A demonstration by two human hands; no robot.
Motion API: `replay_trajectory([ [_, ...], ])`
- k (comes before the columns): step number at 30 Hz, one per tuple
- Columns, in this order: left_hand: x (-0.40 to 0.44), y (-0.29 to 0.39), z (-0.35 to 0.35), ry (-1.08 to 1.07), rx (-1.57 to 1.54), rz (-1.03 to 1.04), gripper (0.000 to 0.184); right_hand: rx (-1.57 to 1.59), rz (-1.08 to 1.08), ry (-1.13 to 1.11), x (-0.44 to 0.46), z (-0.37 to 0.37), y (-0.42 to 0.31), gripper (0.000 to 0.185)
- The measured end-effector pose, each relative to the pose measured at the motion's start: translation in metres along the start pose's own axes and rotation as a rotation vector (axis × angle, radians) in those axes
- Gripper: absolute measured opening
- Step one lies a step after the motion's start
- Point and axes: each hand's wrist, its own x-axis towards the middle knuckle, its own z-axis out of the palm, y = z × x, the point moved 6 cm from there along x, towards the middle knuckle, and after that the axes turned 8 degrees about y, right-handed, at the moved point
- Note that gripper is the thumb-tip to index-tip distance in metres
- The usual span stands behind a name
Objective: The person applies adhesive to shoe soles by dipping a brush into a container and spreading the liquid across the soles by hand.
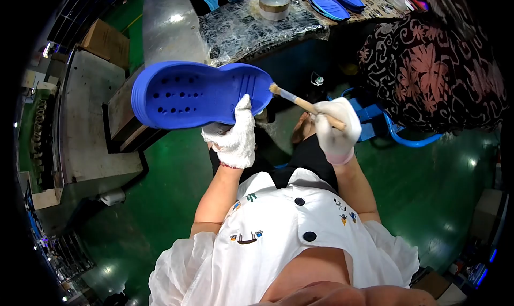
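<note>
A blue clog sole (203, 89) with several dark holes at its left end is held up in front of my body. My left hand (235, 137), in a white glove, grips its near edge, thumb lying on the upper face and the other fingers hidden beneath. In my right hand (340, 127), also gloved in white, is a paintbrush (300, 101) with a wooden handle. Its bristles point left and are at the sole's right end; whether they touch it I cannot tell.
Ahead is a plastic-wrapped table (257, 33) with a tape roll (274, 6) and more blue soles (326, 1) on it. At left stands a metal machine (91, 108), with a cardboard box (107, 43) behind. A person in patterned clothing (428, 70) sits at right by a blue stool (412, 140).
</note>
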Motion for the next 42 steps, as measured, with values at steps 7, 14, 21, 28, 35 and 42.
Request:
replay_trajectory([
  [7,0.005,-0.001,-0.002,0.086,-0.025,0.072,0.033,-0.023,0.009,0.006,-0.009,-0.002,0.015,0.02],
  [14,0.048,0.0,-0.008,0.091,-0.556,-0.369,0.025,0.013,0.592,0.079,-0.072,0.003,0.106,0.01],
  [21,0.071,-0.023,-0.029,-0.378,-1.274,-0.871,0.033,-0.053,0.804,-0.147,-0.156,0.024,0.182,0.014],
  [28,0.056,-0.013,-0.013,-0.432,-1.106,-0.879,0.028,-0.131,0.827,-0.159,-0.169,0.023,0.199,0.016],
  [35,-0.001,-0.025,0.076,-0.668,0.078,-0.558,0.03,-0.198,0.839,-0.116,-0.166,0.024,0.202,0.021],
  [42,-0.026,-0.045,0.218,-0.961,0.353,-0.451,0.043,-0.286,0.927,-0.192,-0.163,0.021,0.205,0.027],
])
